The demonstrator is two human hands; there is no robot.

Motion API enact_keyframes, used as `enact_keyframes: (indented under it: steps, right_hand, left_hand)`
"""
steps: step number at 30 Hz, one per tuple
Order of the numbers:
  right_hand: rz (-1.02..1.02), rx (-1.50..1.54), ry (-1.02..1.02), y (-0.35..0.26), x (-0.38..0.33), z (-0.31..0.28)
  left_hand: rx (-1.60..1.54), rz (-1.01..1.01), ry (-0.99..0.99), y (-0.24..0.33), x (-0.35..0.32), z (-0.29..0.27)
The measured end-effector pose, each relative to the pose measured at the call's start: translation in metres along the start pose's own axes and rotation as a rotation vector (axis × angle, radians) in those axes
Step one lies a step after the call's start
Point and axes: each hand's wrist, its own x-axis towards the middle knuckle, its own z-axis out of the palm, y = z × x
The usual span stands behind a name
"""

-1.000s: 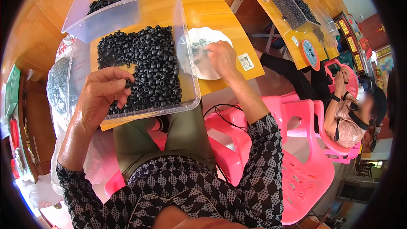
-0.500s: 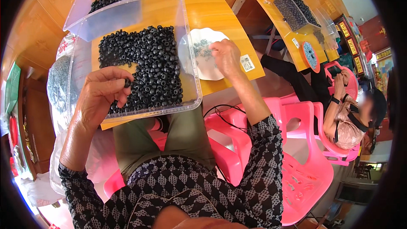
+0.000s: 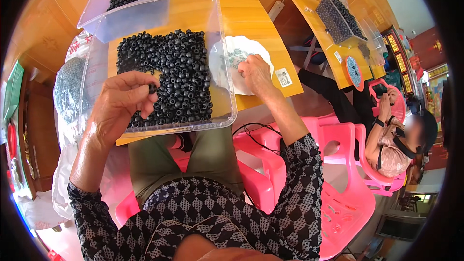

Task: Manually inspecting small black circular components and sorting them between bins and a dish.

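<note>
Left of the middle, the left hand pinches a black bead over the clear box. It has gone up a little; that bead seems still in use. Mid-frame, the right hand curls over the white plate; I can't tell if it's pinching anything.

The left hand partly hides a black bead; whether the right hand pinches anything cannot be seen. Pieces on the plate beside it are too small to tell. Beyond the left hand, the top edge crops a clear bin.
</note>
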Motion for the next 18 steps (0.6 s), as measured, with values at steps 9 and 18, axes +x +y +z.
enact_keyframes:
  steps: [9,18]
  right_hand:
    - [0.177,0.472,0.118,-0.018,-0.003,-0.025]
    - [0.248,0.896,0.308,-0.086,0.02,-0.094]
  left_hand:
    - [-0.107,0.041,-0.017,-0.002,0.0,-0.008]
    - [-0.302,0.084,-0.109,-0.011,0.0,-0.015]
